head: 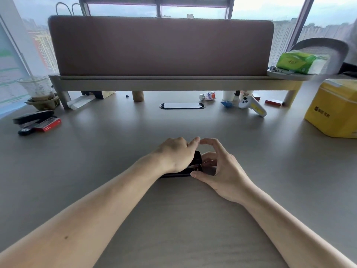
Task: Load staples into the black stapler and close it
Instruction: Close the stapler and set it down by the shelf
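Left hand [174,154] and right hand [222,171] both grip one black stapler [196,161]; a second stapler [32,117] lies far left

black stapler [195,165] | mid-desk, lying flat | largely hidden between both hands

No text could be read with certainty. The yellow box [334,109] at the right edge of the desk carried a small dark emblem and a few characters on its front face, too blurred to make out. The red staple box [49,125] at far left and the small bottle [208,96] bore print that was likewise illegible.
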Tool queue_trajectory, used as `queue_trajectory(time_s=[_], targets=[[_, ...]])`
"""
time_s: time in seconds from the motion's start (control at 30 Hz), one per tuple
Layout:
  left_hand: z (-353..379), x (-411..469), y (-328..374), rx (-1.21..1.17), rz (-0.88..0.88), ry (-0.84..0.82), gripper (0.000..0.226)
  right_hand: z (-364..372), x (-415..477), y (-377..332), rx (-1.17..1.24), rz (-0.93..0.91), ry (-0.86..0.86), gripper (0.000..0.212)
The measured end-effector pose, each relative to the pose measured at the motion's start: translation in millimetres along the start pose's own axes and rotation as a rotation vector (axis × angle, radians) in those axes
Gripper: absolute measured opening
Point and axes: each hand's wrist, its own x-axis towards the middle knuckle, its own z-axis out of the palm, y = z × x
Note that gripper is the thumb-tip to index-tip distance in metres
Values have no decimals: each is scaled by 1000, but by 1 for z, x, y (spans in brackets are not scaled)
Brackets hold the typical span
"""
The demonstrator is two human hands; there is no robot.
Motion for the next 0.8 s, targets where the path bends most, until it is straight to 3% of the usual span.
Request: queue_trajectory(time_s=[0.27, 0.8], targets=[[16, 4, -3, 92, 22, 95, 69, 1, 2, 2, 10, -28, 2, 72], [18, 4, -5, 112, 11, 91, 68, 2, 3, 5, 37, -39, 5, 69]])
